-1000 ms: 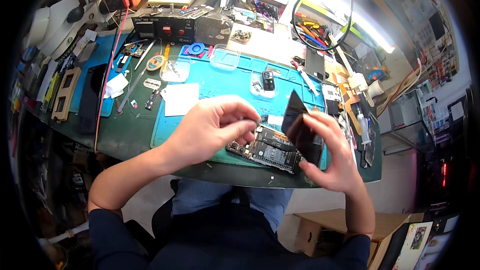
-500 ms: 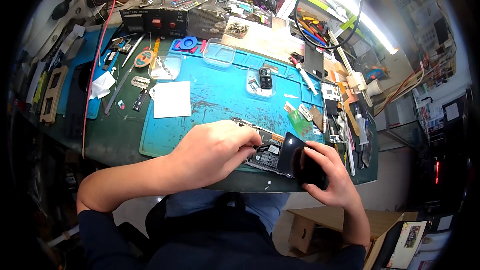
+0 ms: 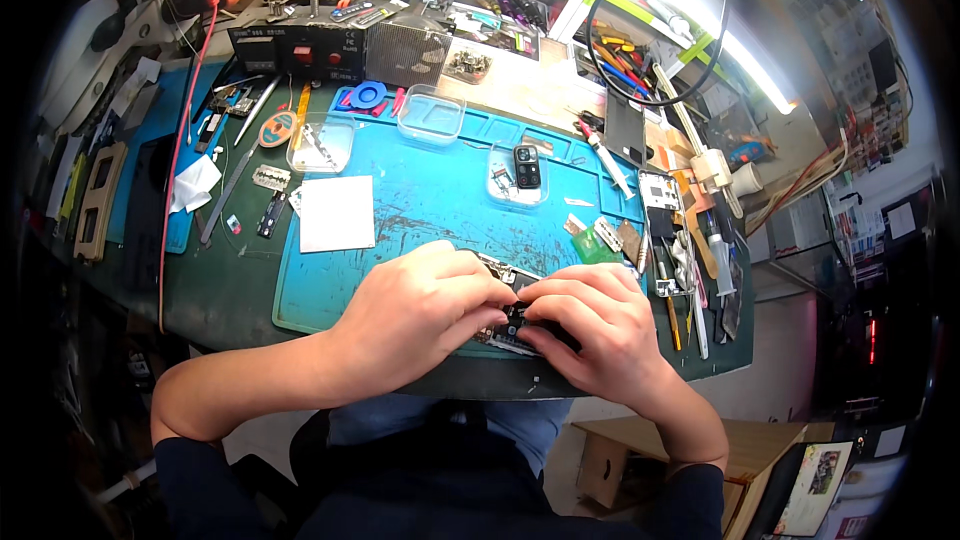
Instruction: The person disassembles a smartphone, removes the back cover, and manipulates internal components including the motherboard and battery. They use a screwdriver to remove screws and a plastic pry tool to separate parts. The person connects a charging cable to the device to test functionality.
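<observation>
An opened smartphone [image 3: 513, 328], its circuit boards bare, lies at the front edge of the blue work mat [image 3: 420, 200]. My left hand [image 3: 425, 305] comes over its left end, with thumb and fingers closed at the phone's inside. From the right, my right hand [image 3: 595, 325] reaches over the other end. Its fingers are bent, and its fingertips touch the phone close to those of the left. Both hands cover much of the phone. A dark part shows under the right palm; whether it is the black screen panel is hard to tell.
A white square pad [image 3: 337, 214] lies left on the mat. Behind stand clear plastic boxes [image 3: 432, 112], one holding a black camera module [image 3: 526, 166]. Syringes [image 3: 606, 158], tweezers and small parts crowd the right. A black power unit [image 3: 300, 50] stands at the back.
My right hand has moved left from the black screen panel to the phone's boards, beside my left hand. The panel no longer shows plainly. The view has shifted slightly.
</observation>
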`<state>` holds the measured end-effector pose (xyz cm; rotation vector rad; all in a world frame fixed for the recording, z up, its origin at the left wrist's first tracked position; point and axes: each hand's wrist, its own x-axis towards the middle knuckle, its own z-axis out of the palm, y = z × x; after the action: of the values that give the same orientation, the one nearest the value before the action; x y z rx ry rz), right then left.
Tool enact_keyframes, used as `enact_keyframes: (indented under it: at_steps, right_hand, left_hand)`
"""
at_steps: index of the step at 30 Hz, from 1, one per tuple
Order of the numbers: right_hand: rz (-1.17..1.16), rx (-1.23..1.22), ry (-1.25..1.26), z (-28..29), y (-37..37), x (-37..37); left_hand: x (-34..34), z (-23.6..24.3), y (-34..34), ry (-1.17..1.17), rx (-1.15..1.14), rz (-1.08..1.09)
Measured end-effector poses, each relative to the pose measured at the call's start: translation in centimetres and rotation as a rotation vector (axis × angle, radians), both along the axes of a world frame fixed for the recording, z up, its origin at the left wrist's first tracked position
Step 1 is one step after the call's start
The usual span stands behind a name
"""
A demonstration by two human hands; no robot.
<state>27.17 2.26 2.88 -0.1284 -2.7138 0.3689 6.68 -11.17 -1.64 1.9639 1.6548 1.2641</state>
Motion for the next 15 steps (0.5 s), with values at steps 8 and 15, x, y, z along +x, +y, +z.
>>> enact_keyframes:
  at_steps: [8,15]
  right_hand:
    - [0.072,0.004,0.081,-1.2,1.5,-0.5]
    - [0.137,-0.020,0.093,-1.5,1.6,-1.2]
  left_hand:
    - [0.9,0.9,-1.8,0.193,0.090,0.128]
    - [4.9,-1.5,-5.3,0.510,0.043,0.264]
